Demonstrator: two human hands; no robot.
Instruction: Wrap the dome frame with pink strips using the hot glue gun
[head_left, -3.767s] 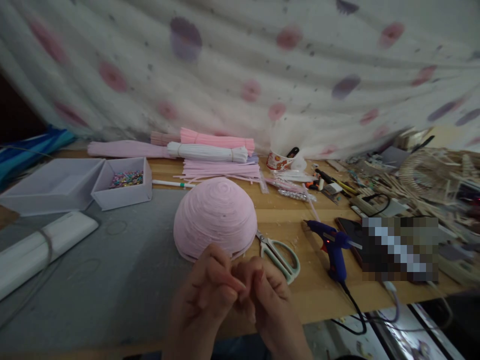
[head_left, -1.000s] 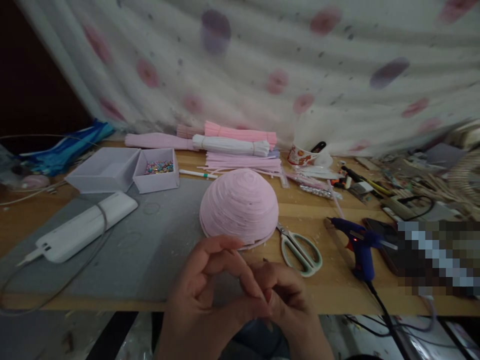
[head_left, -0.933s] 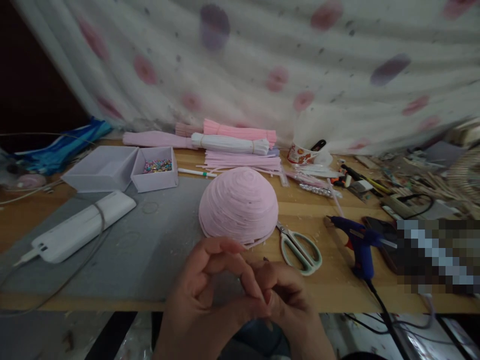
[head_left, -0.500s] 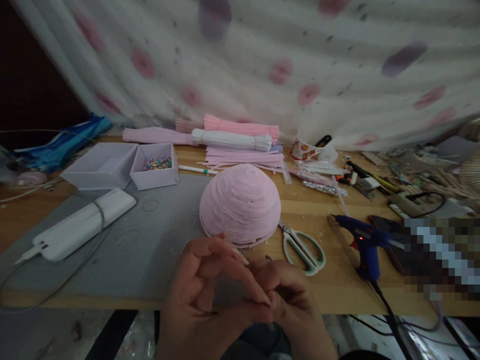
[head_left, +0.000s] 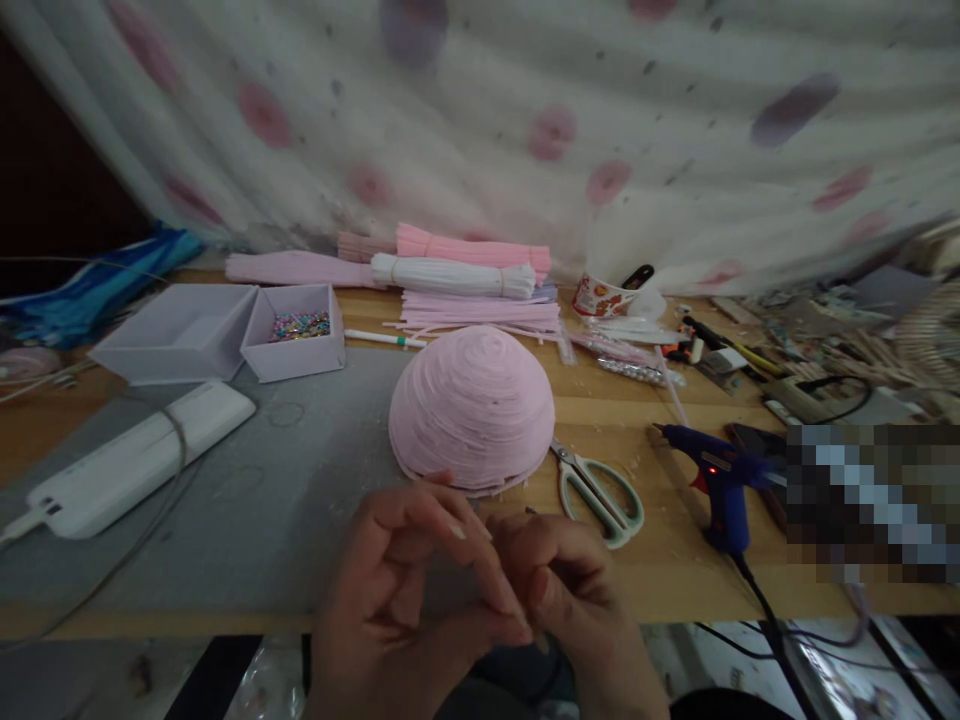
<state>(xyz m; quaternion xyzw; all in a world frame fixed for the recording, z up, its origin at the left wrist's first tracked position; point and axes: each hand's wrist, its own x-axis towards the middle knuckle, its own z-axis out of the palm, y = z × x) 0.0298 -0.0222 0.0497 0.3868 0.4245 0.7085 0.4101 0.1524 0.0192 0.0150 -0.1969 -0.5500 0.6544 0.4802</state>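
My left hand (head_left: 397, 590) and my right hand (head_left: 566, 590) meet at the table's near edge, fingertips pressed together in a pinch. What they hold between them is too small to make out. Just beyond my fingers a pink dome (head_left: 472, 408), wound from pink strips, rests on the grey mat (head_left: 247, 500). Green-handled scissors (head_left: 600, 490) lie right of the dome, close to my right hand.
A blue glue gun (head_left: 716, 480) with a lit red light lies right. Bundles of pink and white strips (head_left: 465, 280) lie behind the dome. Two white boxes (head_left: 225, 340), one with coloured beads, and a white power bank (head_left: 135, 460) sit left. Clutter fills the right.
My hands stay pinched together at the near edge, fingers shifting slightly. The view has drifted a little, so everything on the table sits somewhat further left.
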